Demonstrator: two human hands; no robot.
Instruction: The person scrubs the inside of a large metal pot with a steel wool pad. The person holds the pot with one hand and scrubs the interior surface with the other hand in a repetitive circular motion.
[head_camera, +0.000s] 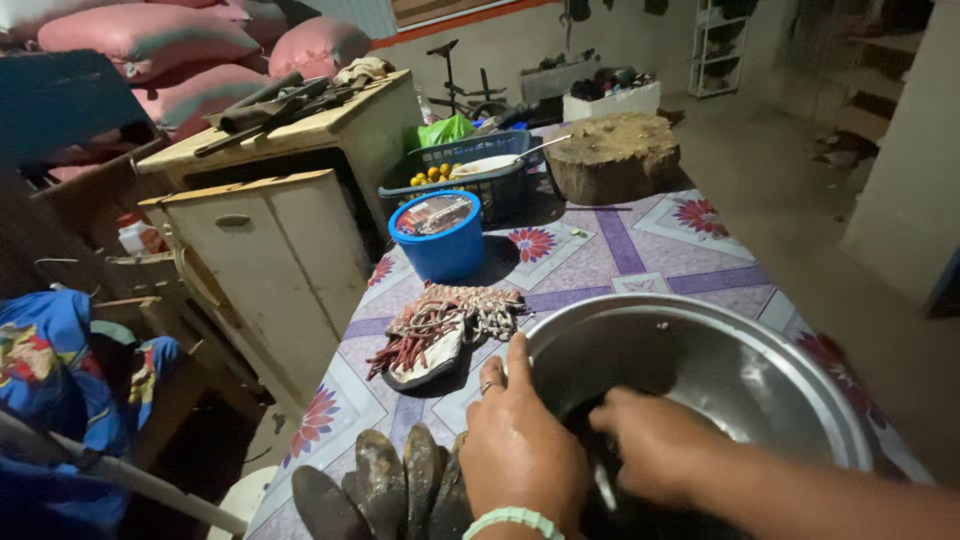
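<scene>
The left hand, a ring on one finger and a pale green band at the wrist, rests on the near left rim of a large round steel basin, fingers curled loosely over the edge. The right hand reaches down inside the basin, fingers bent around something dark and wet; what it grips cannot be told in the shadow. The basin's smooth metal wall shines dully and sits at the near end of a long table covered in glossy lilac cloth with red flower squares. Just left of the left hand lie dark, muddy rubbery gloves. Farther off lies a knitted red-and-white work glove, then a round blue plastic tub, a dark mesh basket and a rough wooden chopping block.
</scene>
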